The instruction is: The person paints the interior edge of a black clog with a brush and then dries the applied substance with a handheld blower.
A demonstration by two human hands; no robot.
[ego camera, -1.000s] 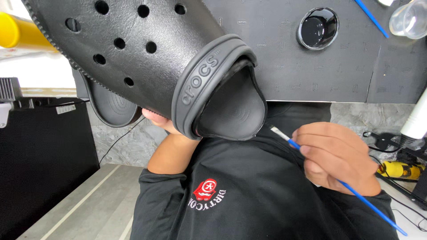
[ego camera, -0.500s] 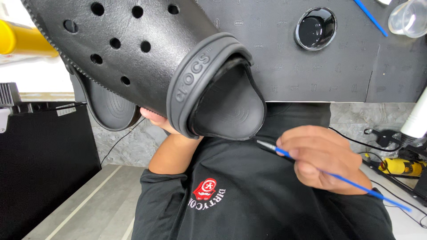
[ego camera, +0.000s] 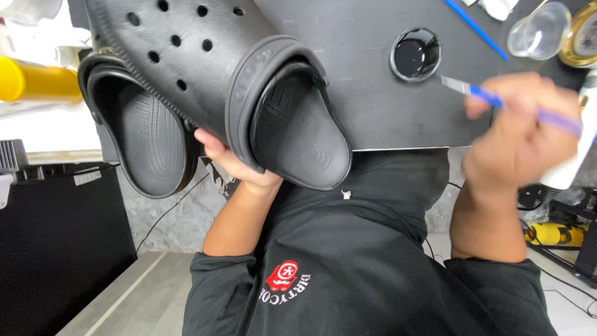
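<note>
My left hand (ego camera: 231,163) holds up a black perforated clog (ego camera: 211,74) from underneath, heel strap and heel opening turned toward me. A second black clog (ego camera: 146,134) lies sole-up behind it on the left. My right hand (ego camera: 519,134) grips a thin blue-handled brush (ego camera: 491,98) with a pale flat tip. The tip points at a small round pot of black liquid (ego camera: 416,55) set in the black work surface (ego camera: 367,93), just to the pot's right.
A clear glass cup (ego camera: 540,30) and a gold-rimmed round object (ego camera: 581,37) stand at the top right, with another blue stick (ego camera: 476,28) beside them. A yellow cylinder (ego camera: 34,81) lies at left, a yellow tool (ego camera: 553,233) at lower right.
My right hand has lifted the brush away from the clog's heel and swung it up and right to the pot of black liquid. The clog stays held up.
</note>
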